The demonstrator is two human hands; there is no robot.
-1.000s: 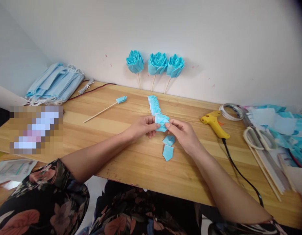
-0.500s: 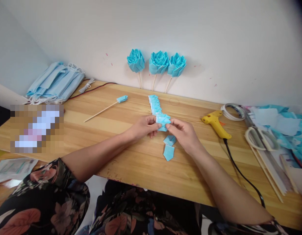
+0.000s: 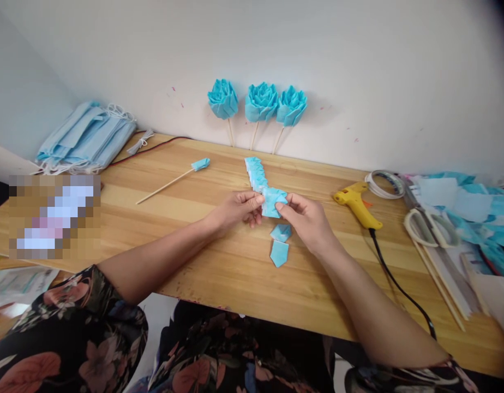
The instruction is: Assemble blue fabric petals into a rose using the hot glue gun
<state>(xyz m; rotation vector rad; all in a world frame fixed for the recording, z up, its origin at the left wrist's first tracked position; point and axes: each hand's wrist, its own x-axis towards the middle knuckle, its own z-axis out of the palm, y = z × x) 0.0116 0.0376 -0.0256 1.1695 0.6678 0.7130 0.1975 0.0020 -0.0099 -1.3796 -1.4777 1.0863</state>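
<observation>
Both hands pinch a small folded blue piece of mask fabric [image 3: 274, 202] above the middle of the table. My left hand [image 3: 241, 208] grips its left edge between thumb and fingers. On the right side, my right hand [image 3: 307, 218] holds it with the thumb on the front face. Just behind lies a row of overlapping folded blue pieces [image 3: 256, 172]; whether it joins the held piece I cannot tell. Nearer to me are two more folded pieces, one small [image 3: 280, 233] and one pointed [image 3: 279, 254]. A wooden stick with a blue tip [image 3: 166, 185] rests to the left.
Three blue fabric roses [image 3: 261, 103] on sticks lean against the wall. A yellow glue gun [image 3: 358, 204], a tape roll [image 3: 385, 184], scissors [image 3: 426, 229] and blue scraps [image 3: 473, 202] lie right. Stacked face masks [image 3: 86, 136] and a blurred-out object [image 3: 55, 215] are left.
The held piece has turned so more of its flat face shows, and my left thumb has shifted to its edge. The whole view has moved slightly.
</observation>
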